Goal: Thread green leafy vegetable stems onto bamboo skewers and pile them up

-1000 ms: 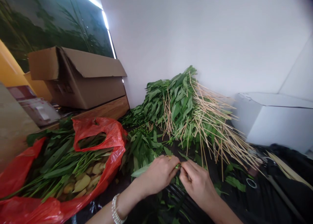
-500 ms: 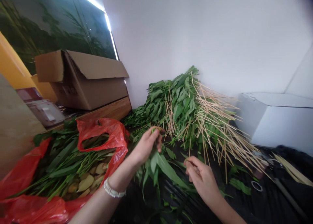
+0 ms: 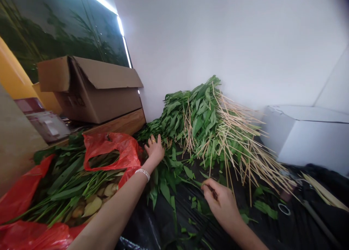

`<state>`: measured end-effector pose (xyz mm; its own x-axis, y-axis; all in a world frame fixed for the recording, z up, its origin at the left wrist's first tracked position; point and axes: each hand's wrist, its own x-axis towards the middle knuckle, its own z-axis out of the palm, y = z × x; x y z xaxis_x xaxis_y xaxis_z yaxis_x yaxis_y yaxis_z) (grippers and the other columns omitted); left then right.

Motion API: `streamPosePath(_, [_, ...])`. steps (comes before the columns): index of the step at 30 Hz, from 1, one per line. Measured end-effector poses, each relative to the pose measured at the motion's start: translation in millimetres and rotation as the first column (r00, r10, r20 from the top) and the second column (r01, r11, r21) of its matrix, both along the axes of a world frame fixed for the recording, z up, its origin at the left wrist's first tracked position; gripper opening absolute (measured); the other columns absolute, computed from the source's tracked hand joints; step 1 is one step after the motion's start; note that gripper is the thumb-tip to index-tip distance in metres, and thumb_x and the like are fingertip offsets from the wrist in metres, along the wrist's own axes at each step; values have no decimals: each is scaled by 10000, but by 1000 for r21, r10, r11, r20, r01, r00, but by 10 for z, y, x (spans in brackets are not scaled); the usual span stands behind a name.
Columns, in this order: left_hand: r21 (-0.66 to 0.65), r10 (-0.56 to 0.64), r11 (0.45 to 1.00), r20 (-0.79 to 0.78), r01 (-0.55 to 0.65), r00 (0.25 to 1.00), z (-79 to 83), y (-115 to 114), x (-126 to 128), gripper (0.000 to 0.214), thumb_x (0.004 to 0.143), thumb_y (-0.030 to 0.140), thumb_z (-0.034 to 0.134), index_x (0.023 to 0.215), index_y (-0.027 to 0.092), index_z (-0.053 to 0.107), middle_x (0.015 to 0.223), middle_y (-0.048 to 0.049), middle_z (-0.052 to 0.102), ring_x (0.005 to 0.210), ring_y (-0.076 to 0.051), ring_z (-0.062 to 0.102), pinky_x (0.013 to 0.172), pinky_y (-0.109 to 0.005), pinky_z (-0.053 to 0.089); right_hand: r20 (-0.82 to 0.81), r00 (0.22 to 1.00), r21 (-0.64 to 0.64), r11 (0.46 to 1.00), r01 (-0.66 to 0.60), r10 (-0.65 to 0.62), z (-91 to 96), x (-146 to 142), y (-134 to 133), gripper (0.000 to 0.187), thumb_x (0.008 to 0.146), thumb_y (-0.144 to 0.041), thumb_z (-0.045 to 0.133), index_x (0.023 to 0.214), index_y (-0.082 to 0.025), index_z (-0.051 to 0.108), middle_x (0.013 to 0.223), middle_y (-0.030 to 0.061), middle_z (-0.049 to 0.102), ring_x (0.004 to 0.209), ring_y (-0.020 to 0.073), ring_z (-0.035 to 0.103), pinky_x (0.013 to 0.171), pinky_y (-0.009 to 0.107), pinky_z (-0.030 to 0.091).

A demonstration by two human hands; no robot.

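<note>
My left hand reaches forward with fingers spread, lying on the near edge of a heap of green leafy stalks pierced with thin bamboo skewers. It wears a ring and a pearl bracelet. A loose bunch of leaves lies just below that hand on the black plastic sheet. My right hand rests lower, at centre, fingers curled in a pinch around a thin stem or stick that I cannot make out clearly.
A red plastic bag with green stalks and pale slices lies open at the left. Behind it sits an open cardboard box on a wooden ledge. A white box stands at the right, with a small tape ring near it.
My left hand carried the leaf bunch away from my right hand, set it down by the heap and opened flat. My right hand stayed low, still pinched.
</note>
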<state>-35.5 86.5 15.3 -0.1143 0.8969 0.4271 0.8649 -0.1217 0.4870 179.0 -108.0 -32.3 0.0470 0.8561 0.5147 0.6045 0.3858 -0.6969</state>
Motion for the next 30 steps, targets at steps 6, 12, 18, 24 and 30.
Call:
streamPosePath(6, [25, -318, 941, -279, 338, 906, -147, -114, 371, 206, 881, 272, 559, 1008, 229, 716, 1361, -133, 507, 1356, -345, 246, 1087, -569, 136, 18, 999, 27, 999, -34, 34, 8, -36, -2, 221, 897, -240, 446, 702, -207, 544, 551, -59, 427, 468, 99, 441, 465, 211, 317])
streamPosePath(12, [-126, -507, 857, -37, 500, 861, -338, -191, 609, 64, 693, 247, 762, 707, 198, 722, 953, -95, 672, 1129, -311, 454, 987, -512, 296, 51, 999, 26, 999, -22, 20, -7, -30, 6, 210, 893, -227, 439, 715, -211, 550, 552, -55, 438, 473, 106, 447, 470, 216, 321])
streamPosePath(18, [-85, -497, 808, 433, 583, 752, -183, -152, 497, 152, 696, 334, 740, 764, 200, 718, 837, -55, 697, 914, -234, 595, 875, -354, 426, 38, 999, 12, 999, -35, 34, -23, -31, 5, 202, 892, -226, 445, 720, -212, 550, 553, -57, 429, 470, 103, 433, 463, 213, 314])
streamPosePath(24, [-45, -317, 779, 832, 625, 455, 75, -290, 353, 472, 656, 547, 740, 904, 153, 662, 808, -67, 702, 687, -148, 640, 579, -225, 450, 23, 999, 7, 999, -43, 43, -50, -41, 12, 197, 895, -239, 450, 739, -209, 566, 555, -57, 430, 467, 103, 440, 467, 214, 322])
streamPosePath(30, [-22, -205, 748, 943, 663, 263, 171, -461, 301, 446, 557, 434, 854, 844, 155, 655, 810, -58, 715, 683, -131, 654, 585, -208, 476, 50, 999, 18, 1000, -12, 11, -74, -8, 35, 220, 897, -268, 460, 710, -212, 561, 542, -56, 431, 456, 102, 439, 454, 208, 328])
